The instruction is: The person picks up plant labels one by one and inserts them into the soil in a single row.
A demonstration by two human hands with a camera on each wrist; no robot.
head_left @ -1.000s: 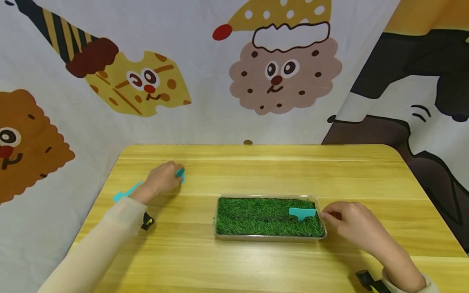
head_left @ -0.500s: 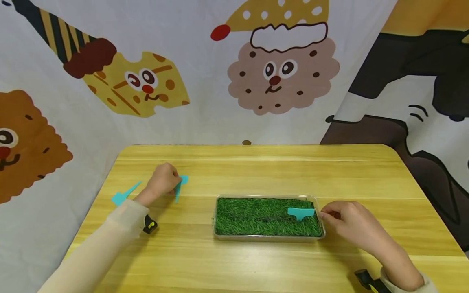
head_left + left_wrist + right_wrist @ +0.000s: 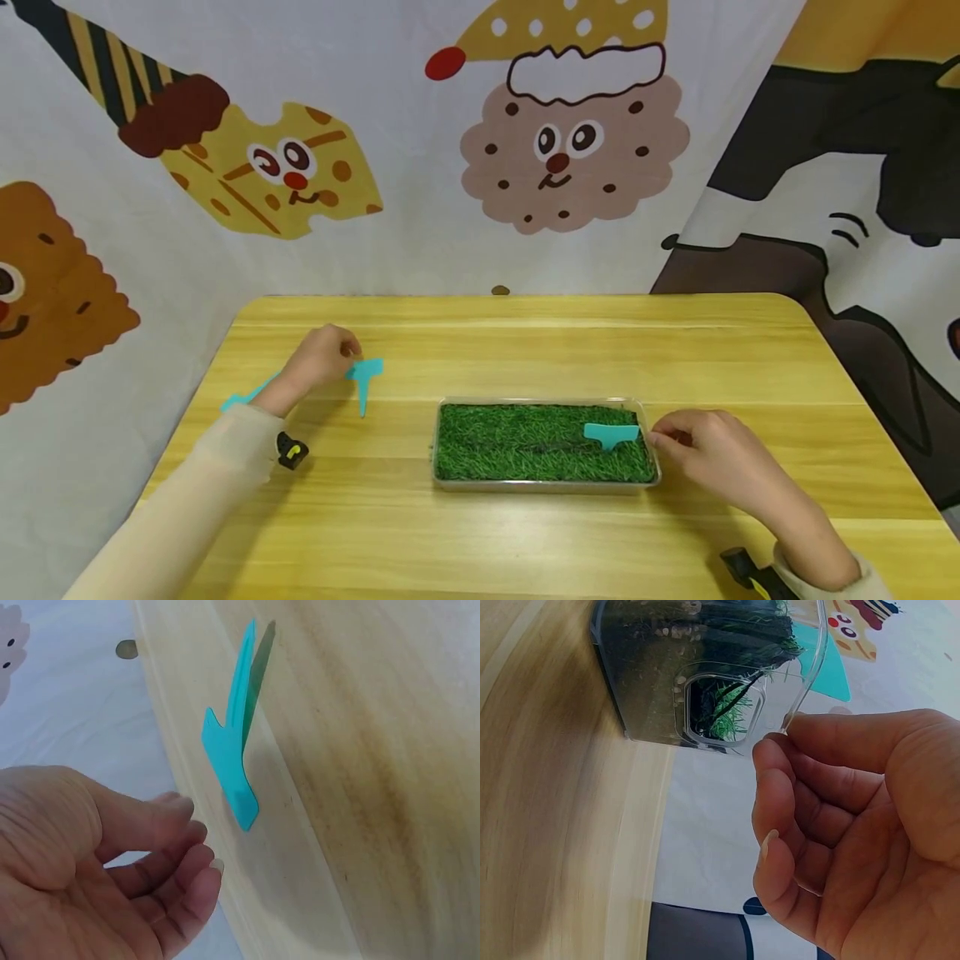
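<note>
My left hand point(image 3: 322, 358) hovers just beside a turquoise T-shaped plant label point(image 3: 363, 379) on the table, its stem pointing toward me. In the left wrist view a gap separates the loosely bent fingertips point(image 3: 191, 814) from that label. Another turquoise label point(image 3: 240, 400) lies farther left, partly hidden behind the left forearm. My right hand point(image 3: 708, 454) pinches the right-end rim of a clear plastic box point(image 3: 540, 486) between thumb and forefinger. Green artificial grass point(image 3: 510, 442) fills the box top, and a third turquoise label point(image 3: 611, 434) stands in it near the right end.
The wood-grain table point(image 3: 480, 550) has rounded far corners. Right behind it hangs a white cloth point(image 3: 420, 250) printed with cartoon biscuits and cheese. Black wrist-worn devices point(image 3: 291, 450) sit under both forearms.
My left hand has let go of the nearer label, which turned so its stem points toward me, and has drawn back left. The right hand keeps its pinch on the box rim.
</note>
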